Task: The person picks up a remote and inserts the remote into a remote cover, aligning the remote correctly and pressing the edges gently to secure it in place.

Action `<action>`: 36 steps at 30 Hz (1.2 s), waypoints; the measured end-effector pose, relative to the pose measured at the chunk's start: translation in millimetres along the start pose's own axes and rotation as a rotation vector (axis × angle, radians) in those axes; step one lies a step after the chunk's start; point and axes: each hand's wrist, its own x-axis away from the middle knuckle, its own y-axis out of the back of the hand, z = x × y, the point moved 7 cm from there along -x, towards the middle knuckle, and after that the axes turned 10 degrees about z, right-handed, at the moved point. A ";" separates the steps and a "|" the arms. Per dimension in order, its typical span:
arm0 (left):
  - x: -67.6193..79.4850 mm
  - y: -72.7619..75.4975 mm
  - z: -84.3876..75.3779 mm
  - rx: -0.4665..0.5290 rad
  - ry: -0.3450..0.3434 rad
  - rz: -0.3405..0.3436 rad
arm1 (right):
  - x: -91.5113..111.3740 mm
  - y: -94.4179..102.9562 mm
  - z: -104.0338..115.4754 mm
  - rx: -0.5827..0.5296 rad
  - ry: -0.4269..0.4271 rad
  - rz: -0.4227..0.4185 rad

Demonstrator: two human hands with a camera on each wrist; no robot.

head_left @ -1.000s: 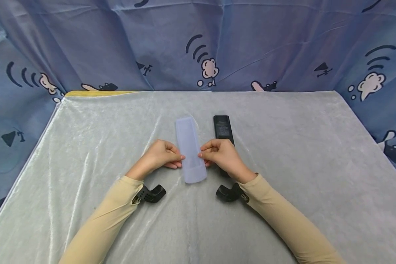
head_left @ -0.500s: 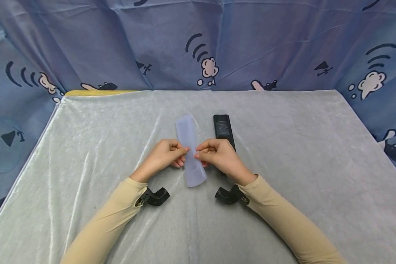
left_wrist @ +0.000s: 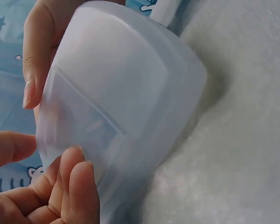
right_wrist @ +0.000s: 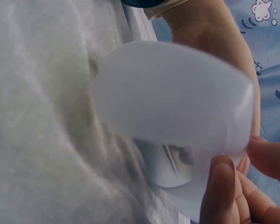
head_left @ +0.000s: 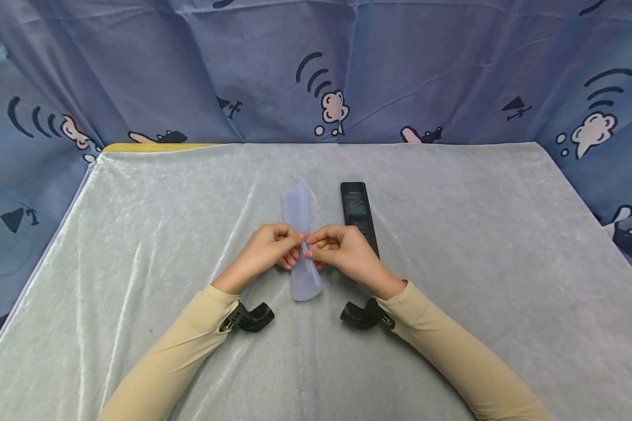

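Observation:
A translucent, whitish remote control cover (head_left: 296,209) stands lengthwise in front of me in the head view, its long sides squeezed inward at the middle. My left hand (head_left: 271,245) pinches its left edge between thumb and fingers. On the opposite edge, my right hand (head_left: 344,250) pinches it slightly lower, fingertips almost meeting the left ones. The left wrist view shows the cover's near end (left_wrist: 126,56) bowed, with a rectangular opening along its face. In the right wrist view the cover (right_wrist: 172,88) bends into a curve. Just beyond my right hand lies a black remote control (head_left: 356,202), label side up, its lower end hidden.
Pale velvety cloth (head_left: 453,234) covers the table. A blue patterned curtain (head_left: 263,70) hangs behind and along both sides. A yellow strip (head_left: 158,147) shows at the back left edge. Black wrist cameras (head_left: 253,317) project from both sleeves.
Both hands have come closer together, the left moving right, the right moving slightly left. The cover between them has gone from flat and wide to narrow and folded inward. The remote control stays put.

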 end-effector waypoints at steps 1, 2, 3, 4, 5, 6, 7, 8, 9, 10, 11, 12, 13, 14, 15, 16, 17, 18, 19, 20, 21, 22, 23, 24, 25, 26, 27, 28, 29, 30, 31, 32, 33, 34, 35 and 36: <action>-0.1 0.5 -0.2 -0.014 -0.002 -0.002 | -0.2 0.5 -0.1 0.004 0.000 -0.002; -0.2 1.3 -0.7 -0.027 -0.008 -0.002 | -0.5 1.5 -0.4 0.004 -0.001 -0.007; 0.0 2.0 -1.8 -0.042 -0.014 -0.002 | -0.7 3.0 -0.8 0.006 -0.001 -0.014; 0.2 3.1 -3.0 -0.057 -0.027 0.000 | -1.2 5.0 -1.5 0.005 0.000 -0.023; 0.6 4.3 -5.0 -0.073 -0.045 0.002 | -1.4 7.3 -2.0 0.002 0.004 -0.033; 1.2 5.5 -7.2 -0.089 -0.066 0.008 | -1.7 9.9 -3.0 -0.004 0.004 -0.043; 1.6 6.8 -9.2 -0.100 -0.087 0.014 | -1.9 12.6 -3.9 -0.016 0.003 -0.051; 2.6 8.0 -11.7 -0.106 -0.107 0.023 | -2.2 15.1 -5.3 -0.026 -0.001 -0.057; 3.4 9.1 -13.8 -0.113 -0.126 0.031 | -2.5 17.1 -6.7 -0.036 -0.009 -0.059; 4.2 10.2 -15.5 -0.119 -0.146 0.041 | -2.8 18.7 -8.3 -0.046 -0.021 -0.058; 5.2 10.8 -17.4 -0.123 -0.166 0.052 | -2.9 19.4 -9.4 -0.051 -0.035 -0.050; 5.9 11.2 -18.7 -0.125 -0.184 0.065 | -3.2 19.8 -10.9 -0.055 -0.054 -0.040; 6.6 11.6 -19.9 -0.125 -0.200 0.075 | -3.5 20.0 -12.1 -0.056 -0.072 -0.029; 7.2 11.7 -20.9 -0.122 -0.215 0.085 | -3.7 19.8 -13.4 -0.056 -0.088 -0.016; 7.6 11.6 -21.8 -0.119 -0.230 0.092 | -3.7 19.5 -14.3 -0.057 -0.104 -0.004; 8.0 11.3 -22.7 -0.114 -0.244 0.100 | -3.7 19.1 -14.8 -0.055 -0.114 0.007; 8.2 11.0 -23.4 -0.105 -0.259 0.107 | -3.6 18.6 -15.1 -0.053 -0.121 0.019; 8.4 10.7 -23.8 -0.094 -0.271 0.111 | -3.5 18.4 -15.5 -0.058 -0.126 0.027; 8.5 10.4 -24.2 -0.081 -0.282 0.116 | -3.4 18.2 -15.8 -0.065 -0.128 0.033; 8.7 9.9 -24.7 -0.067 -0.295 0.120 | -3.3 18.1 -15.6 -0.075 -0.127 0.035; 8.6 9.3 -24.9 -0.051 -0.307 0.126 | -3.2 18.5 -15.2 -0.084 -0.123 0.032; 8.4 8.8 -24.6 -0.031 -0.315 0.131 | -3.2 18.9 -14.7 -0.092 -0.116 0.025; 8.0 8.4 -23.8 -0.009 -0.319 0.135 | -3.2 19.6 -14.1 -0.100 -0.108 0.014; 7.5 8.1 -22.9 0.013 -0.320 0.137 | -3.2 20.7 -13.2 -0.105 -0.099 -0.001; 6.7 7.5 -21.6 0.038 -0.316 0.140 | -3.1 22.0 -12.5 -0.106 -0.090 -0.019; 5.9 7.1 -20.3 0.059 -0.309 0.139 | -2.9 23.4 -11.7 -0.106 -0.081 -0.039; 5.0 6.6 -18.6 0.077 -0.296 0.136 | -2.8 24.7 -11.3 -0.105 -0.073 -0.055; 4.3 6.1 -17.1 0.089 -0.283 0.131 | -2.5 25.9 -11.0 -0.099 -0.066 -0.068; 3.4 5.7 -15.9 0.094 -0.270 0.122 | -2.4 26.8 -10.8 -0.094 -0.062 -0.079; 2.9 5.2 -15.0 0.095 -0.257 0.113 | -2.4 27.4 -10.8 -0.089 -0.060 -0.086; 2.1 4.8 -13.6 0.097 -0.242 0.102 | -2.3 27.8 -10.8 -0.086 -0.059 -0.091; 1.5 4.7 -12.5 0.091 -0.227 0.088 | -2.4 27.9 -10.9 -0.084 -0.059 -0.092; 0.6 4.6 -10.7 0.090 -0.211 0.075 | -2.5 28.0 -11.0 -0.080 -0.060 -0.094; -0.3 4.8 -8.9 0.089 -0.193 0.059 | -2.6 28.2 -11.1 -0.076 -0.061 -0.096; -1.1 5.2 -6.8 0.090 -0.177 0.044 | -2.9 28.1 -11.4 -0.075 -0.063 -0.098; -1.6 5.5 -4.6 0.094 -0.159 0.030 | -3.0 28.1 -11.5 -0.074 -0.063 -0.100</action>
